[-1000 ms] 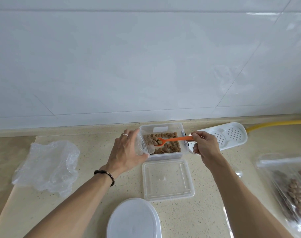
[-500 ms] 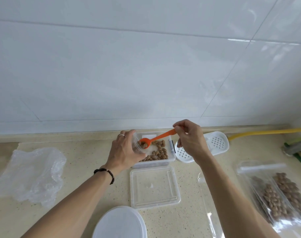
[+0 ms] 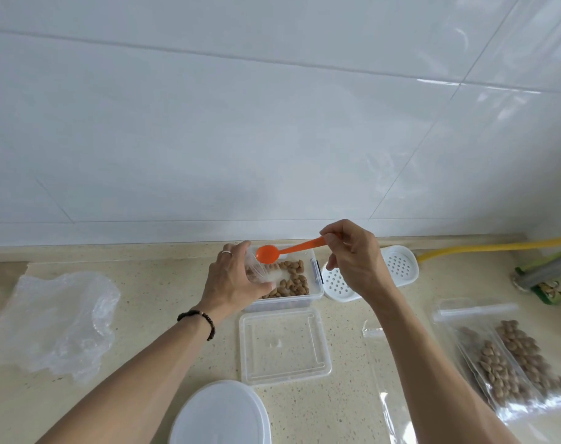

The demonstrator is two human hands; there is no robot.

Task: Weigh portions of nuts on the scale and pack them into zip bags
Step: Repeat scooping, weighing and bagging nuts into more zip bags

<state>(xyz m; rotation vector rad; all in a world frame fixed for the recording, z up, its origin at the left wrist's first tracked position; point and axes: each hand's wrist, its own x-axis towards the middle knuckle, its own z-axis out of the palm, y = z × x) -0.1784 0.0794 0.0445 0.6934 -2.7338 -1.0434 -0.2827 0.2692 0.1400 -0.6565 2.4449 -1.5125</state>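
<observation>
A clear plastic box (image 3: 316, 293) with brown nuts (image 3: 293, 278) in it stands at the back of the counter. My left hand (image 3: 232, 280) grips a small clear cup (image 3: 256, 274), tilted over the box's left side, with a few nuts inside. My right hand (image 3: 352, 257) pinches the handle of an orange spoon (image 3: 284, 252). The spoon's bowl hangs empty just above the cup's mouth. Filled zip bags of nuts (image 3: 509, 357) lie at the right. An empty zip bag (image 3: 388, 379) lies under my right forearm.
The box's clear lid (image 3: 284, 346) lies in front of it. A white round lid (image 3: 219, 415) is at the near edge. A crumpled clear plastic bag (image 3: 51, 322) lies left. A white perforated dish (image 3: 370, 274), a yellow hose (image 3: 497, 248) and a green packet (image 3: 548, 280) are at the right.
The spoon has risen out of the nuts in the box up to the cup's mouth and is now empty. My head has tilted up, so the counter sits lower in view.
</observation>
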